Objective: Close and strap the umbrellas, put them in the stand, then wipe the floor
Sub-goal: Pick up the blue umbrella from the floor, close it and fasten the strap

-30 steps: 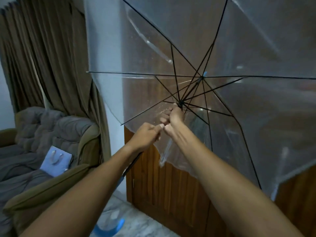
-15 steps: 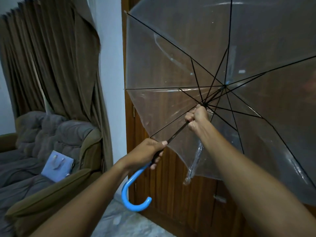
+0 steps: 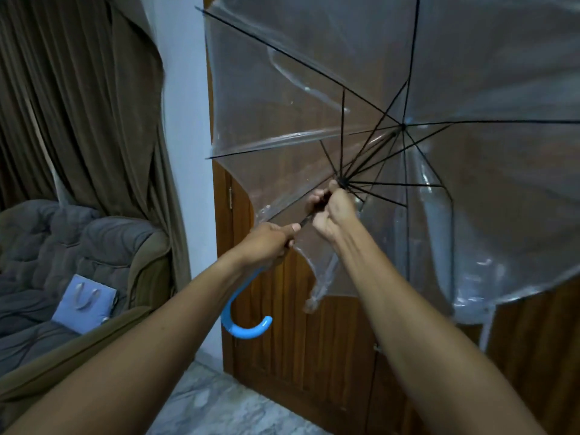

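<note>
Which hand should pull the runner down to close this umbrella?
Right. The right hand grips the shaft just below the runner; the left hand holds lower, above the handle, steadying it.

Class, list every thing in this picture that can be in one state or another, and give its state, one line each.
umbrella, open, ribs spread
left hand, grips the shaft above the blue handle
right hand, grips the shaft at the runner
curtain, drawn across
wooden door, shut
paper bag, lying flat on the sofa
</note>
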Demonstrator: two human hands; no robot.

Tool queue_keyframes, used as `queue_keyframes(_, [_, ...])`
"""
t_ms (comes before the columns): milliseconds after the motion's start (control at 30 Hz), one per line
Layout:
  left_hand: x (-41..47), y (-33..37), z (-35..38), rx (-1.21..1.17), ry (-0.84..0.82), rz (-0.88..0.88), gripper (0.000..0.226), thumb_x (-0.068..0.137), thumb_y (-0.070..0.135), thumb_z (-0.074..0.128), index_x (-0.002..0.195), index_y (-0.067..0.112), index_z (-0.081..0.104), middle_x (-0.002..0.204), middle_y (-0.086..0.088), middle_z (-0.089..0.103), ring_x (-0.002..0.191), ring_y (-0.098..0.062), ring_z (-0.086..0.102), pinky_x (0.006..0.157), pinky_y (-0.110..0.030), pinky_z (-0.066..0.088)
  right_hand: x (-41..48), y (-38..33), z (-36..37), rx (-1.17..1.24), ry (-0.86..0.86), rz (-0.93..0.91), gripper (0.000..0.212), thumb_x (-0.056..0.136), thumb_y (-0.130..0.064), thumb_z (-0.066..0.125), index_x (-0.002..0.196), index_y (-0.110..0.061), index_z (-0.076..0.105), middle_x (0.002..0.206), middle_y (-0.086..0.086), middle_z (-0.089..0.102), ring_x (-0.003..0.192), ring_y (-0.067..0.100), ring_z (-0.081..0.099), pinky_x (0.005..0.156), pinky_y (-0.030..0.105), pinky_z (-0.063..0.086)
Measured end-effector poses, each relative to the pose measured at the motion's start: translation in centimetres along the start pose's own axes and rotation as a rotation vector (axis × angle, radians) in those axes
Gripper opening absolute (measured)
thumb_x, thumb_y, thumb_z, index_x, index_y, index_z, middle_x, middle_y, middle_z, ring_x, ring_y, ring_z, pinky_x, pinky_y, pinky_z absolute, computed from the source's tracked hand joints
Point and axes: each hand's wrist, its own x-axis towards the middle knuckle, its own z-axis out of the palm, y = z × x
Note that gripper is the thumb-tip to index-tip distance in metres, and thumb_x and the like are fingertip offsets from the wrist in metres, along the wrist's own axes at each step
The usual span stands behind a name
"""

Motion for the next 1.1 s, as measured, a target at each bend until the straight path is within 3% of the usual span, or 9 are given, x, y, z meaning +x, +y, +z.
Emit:
queue_keyframes(133, [-0.1,0.4,0.1,0.063,-0.024,0.014,0.046,0.104,0.033,0.049,0.062,0.014,0.050,0.042,0.002,0.030,0.028,-0.008,0.025,0.033,-0.015,0.019,-0.3,0.7,-0.7,0.068,-0.025,0.049,0.041,0.108,-0.030,0.038,0.069,-0.020,0.034,0.039,-0.006,0.023,0.025,0.006,0.017,0.026,0.014,0.014])
queue_keyframes(333, [-1.7,-1.0,-0.5,0.063,-0.187,0.056,0.032,0.101,0.038,0.053,0.088,0.013,0.068,0.063,-0.001,0.051,0.050,-0.010,0.047,0.048,-0.020,0.040,0.4,-0.5,-1.5,-0.039,0.164,-0.082,0.038,0.106,-0.023,0.035,0.068,-0.021,0.031,0.041,-0.008,0.023,0.027,0.006,0.016,0.028,0.015,0.011])
queue_keyframes(400, [-2.6,-2.0,-1.0,0.050,-0.280,0.018,0.040,0.101,0.043,0.049,0.098,0.008,0.067,0.064,-0.001,0.053,0.055,-0.011,0.051,0.053,-0.023,0.044,0.9,-1.9,-1.8,-0.050,0.184,-0.095,0.037,0.105,-0.017,0.030,0.069,-0.021,0.029,0.043,-0.007,0.022,0.026,0.006,0.015,0.028,0.014,0.010])
queue_keyframes(567, [-3.5,-3.0,0.2,0.018,-0.177,0.067,0.043,0.105,0.040,0.043,0.070,0.016,0.051,0.053,0.001,0.031,0.044,-0.011,0.026,0.044,-0.023,0.025,0.9,-3.3,-1.9,-0.080,0.171,-0.095,0.038,0.106,-0.018,0.029,0.068,-0.023,0.026,0.037,-0.009,0.019,0.026,0.006,0.013,0.027,0.014,0.010])
queue_keyframes(700, [-3.1,-2.7,0.2,-0.002,-0.094,0.067,0.043,0.103,0.039,0.047,0.066,0.018,0.051,0.052,0.001,0.032,0.042,-0.010,0.025,0.043,-0.023,0.022,0.2,-3.3,-1.9,-0.122,0.157,-0.094,0.040,0.109,-0.029,0.033,0.070,-0.020,0.034,0.037,-0.004,0.032,0.028,0.010,0.028,0.032,0.016,0.027])
queue_keyframes(800, [-3.0,-2.5,-0.4,0.031,-0.058,0.065,0.044,0.101,0.041,0.050,0.064,0.018,0.053,0.050,0.003,0.035,0.041,-0.010,0.028,0.045,-0.024,0.025,-1.0,-2.8,-2.0,-0.200,0.126,-0.095,0.040,0.108,-0.039,0.035,0.073,-0.020,0.041,0.045,0.000,0.058,0.041,0.016,0.059,0.056,0.026,0.049])
queue_keyframes(867, [-2.9,-2.3,-0.4,0.037,-0.035,0.064,0.045,0.101,0.042,0.050,0.063,0.018,0.053,0.050,0.003,0.036,0.042,-0.010,0.028,0.046,-0.025,0.026,-1.7,-2.4,-2.2,-0.234,0.079,-0.064,0.040,0.108,-0.042,0.031,0.074,-0.023,0.039,0.051,-0.004,0.066,0.048,0.014,0.068,0.067,0.029,0.043])
queue_keyframes(933, [-2.7,-2.0,0.0,0.029,-0.007,0.062,0.045,0.101,0.041,0.051,0.061,0.019,0.052,0.050,0.002,0.035,0.041,-0.011,0.027,0.047,-0.025,0.024,-2.2,-1.9,-2.2,-0.238,0.045,-0.033,0.042,0.108,-0.046,0.030,0.073,-0.025,0.038,0.054,-0.006,0.068,0.052,0.013,0.071,0.066,0.029,0.037])
queue_keyframes(1100, [-2.0,-1.4,1.8,0.010,0.095,0.082,0.044,0.101,0.037,0.052,0.063,0.016,0.051,0.048,-0.001,0.034,0.037,-0.013,0.028,0.041,-0.020,0.024,-3.2,0.6,-2.2,-0.225,0.001,0.021,0.039,0.107,-0.043,0.035,0.074,-0.023,0.042,0.057,-0.002,0.069,0.061,0.017,0.064,0.059,0.026,0.045])
